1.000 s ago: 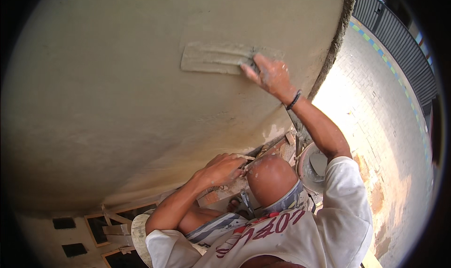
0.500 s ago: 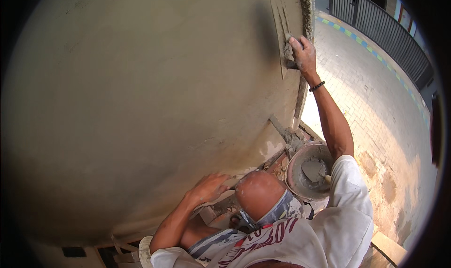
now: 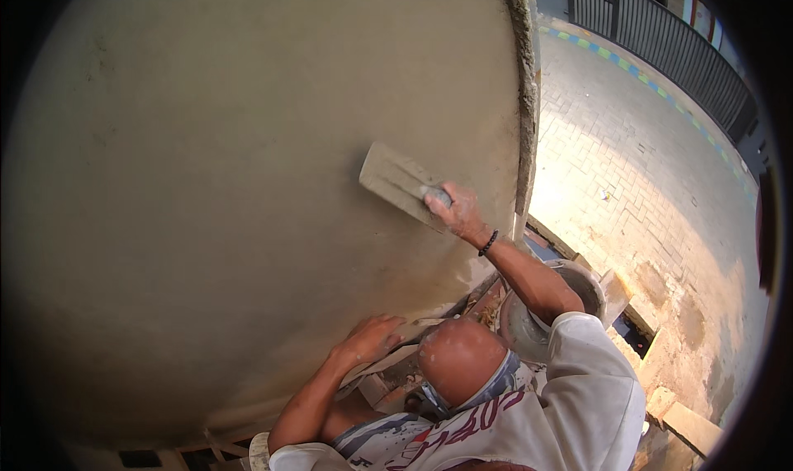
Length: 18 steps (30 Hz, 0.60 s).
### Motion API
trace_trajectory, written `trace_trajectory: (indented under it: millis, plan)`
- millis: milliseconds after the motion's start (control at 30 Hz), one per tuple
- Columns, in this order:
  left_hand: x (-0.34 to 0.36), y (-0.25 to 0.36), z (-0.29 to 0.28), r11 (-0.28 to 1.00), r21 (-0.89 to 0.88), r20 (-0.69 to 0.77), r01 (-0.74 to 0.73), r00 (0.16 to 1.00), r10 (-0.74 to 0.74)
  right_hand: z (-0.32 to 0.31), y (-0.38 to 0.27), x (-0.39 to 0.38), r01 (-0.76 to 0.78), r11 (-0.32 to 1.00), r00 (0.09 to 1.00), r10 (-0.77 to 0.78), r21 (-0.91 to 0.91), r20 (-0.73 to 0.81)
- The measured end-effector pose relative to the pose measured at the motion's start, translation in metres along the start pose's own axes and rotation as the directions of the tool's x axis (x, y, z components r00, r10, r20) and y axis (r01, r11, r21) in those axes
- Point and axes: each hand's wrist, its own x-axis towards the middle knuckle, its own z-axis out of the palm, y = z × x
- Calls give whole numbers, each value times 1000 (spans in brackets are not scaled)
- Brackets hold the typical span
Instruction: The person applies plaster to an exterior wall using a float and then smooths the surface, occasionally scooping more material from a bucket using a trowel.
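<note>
1. The left hand [image 3: 369, 339] is being rested open, fingers spread, at the wall's lower edge.
2. The trowel [image 3: 398, 182] is being gripped by the right hand [image 3: 459, 212], closed round its handle, blade flat against the plastered wall [image 3: 248, 182].
3. It is judged stiff, light, slippery with wet plaster; the handle is the hold.
4. A bucket [image 3: 580, 279] is standing below.

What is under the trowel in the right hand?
The trowel lies flat against the smooth grey plastered wall, gripped by the right hand. The patch of wall beneath the blade is covered, so any fresh plaster there cannot be seen.
</note>
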Motion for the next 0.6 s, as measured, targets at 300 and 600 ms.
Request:
trace_trajectory:
  millis: [300,600]
  plan:
    - [-37,-5,2,994,-11,28,109,994,-109,-169,82,216,-214,976,940,215,35,-263]
    - [-22,3,5,995,26,38,100,994,-101,45,-94,13,48,996,994,-40,-77,102]
